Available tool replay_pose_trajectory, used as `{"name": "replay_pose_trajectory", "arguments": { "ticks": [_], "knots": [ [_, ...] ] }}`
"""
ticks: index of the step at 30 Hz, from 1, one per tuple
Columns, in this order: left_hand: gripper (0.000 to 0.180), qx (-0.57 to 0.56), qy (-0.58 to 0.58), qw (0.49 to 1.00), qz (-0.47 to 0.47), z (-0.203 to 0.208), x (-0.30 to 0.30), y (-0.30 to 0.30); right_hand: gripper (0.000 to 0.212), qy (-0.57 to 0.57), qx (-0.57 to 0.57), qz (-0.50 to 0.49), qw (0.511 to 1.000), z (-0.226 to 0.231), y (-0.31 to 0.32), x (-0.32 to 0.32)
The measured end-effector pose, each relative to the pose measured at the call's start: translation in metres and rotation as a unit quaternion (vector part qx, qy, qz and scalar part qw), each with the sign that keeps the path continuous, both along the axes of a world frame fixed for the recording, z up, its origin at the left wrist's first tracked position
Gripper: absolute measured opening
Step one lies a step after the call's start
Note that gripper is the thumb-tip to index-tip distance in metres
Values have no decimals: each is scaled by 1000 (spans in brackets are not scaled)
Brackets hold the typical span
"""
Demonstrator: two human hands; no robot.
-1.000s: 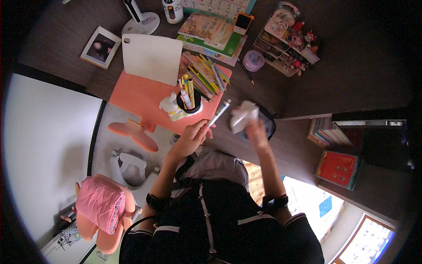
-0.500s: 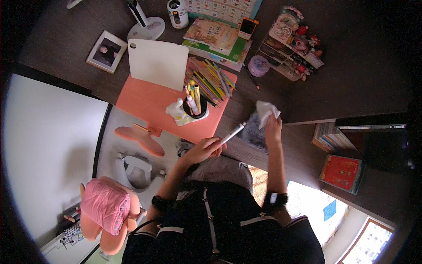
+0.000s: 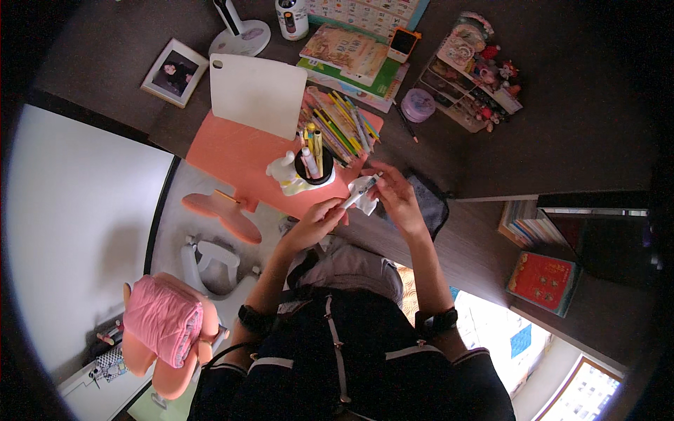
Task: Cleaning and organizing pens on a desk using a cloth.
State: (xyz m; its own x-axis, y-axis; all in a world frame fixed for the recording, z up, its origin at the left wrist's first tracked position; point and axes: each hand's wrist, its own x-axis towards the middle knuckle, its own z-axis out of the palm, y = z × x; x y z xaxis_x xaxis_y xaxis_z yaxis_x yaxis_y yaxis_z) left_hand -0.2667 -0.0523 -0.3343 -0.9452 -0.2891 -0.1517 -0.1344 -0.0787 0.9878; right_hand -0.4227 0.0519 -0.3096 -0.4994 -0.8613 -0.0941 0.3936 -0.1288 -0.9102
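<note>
A slim white pen [image 3: 356,194] is gripped at its lower end by my left hand [image 3: 314,224], just in front of the desk's pink surface. My right hand [image 3: 400,202] is closed on a crumpled white tissue [image 3: 366,204], which hangs under the pen, and its fingers touch the pen's far end. Close beyond them stands a white animal-shaped pen holder [image 3: 284,175] with a black cup of pens. A heap of colored pencils [image 3: 337,130] lies behind it. To the right of my right hand is a dark grey cloth-like pad [image 3: 430,203], partly covered by that hand.
A white board [image 3: 256,95] leans at the back of the pink desktop [image 3: 232,151]. Books [image 3: 344,52], a round lilac tin [image 3: 419,105] and a small organizer [image 3: 463,84] sit farther back. A framed photo [image 3: 174,74] stands at left, a pink-cushioned chair [image 3: 165,309] below it.
My right hand has moved left with the tissue, from over the grey pad to the pen. The pen remains in my left hand, which has shifted slightly.
</note>
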Motion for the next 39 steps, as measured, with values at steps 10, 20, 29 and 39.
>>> {"name": "replay_pose_trajectory", "arguments": {
  "ticks": [10,20,29,39],
  "knots": [
    [19,-13,-30,978,207,-13,24,-27,15,205,-16,-55,977,29,-65,-19],
    [21,34,-57,969,237,-5,27,-28,14,384,87,-49,918,3,-97,10],
    [20,22,-65,972,226,-13,26,-32,19,409,80,-66,907,-33,-103,4],
    [23,46,-56,968,241,-11,27,-33,23,475,312,-156,808,-99,-81,-62]
  ]
}}
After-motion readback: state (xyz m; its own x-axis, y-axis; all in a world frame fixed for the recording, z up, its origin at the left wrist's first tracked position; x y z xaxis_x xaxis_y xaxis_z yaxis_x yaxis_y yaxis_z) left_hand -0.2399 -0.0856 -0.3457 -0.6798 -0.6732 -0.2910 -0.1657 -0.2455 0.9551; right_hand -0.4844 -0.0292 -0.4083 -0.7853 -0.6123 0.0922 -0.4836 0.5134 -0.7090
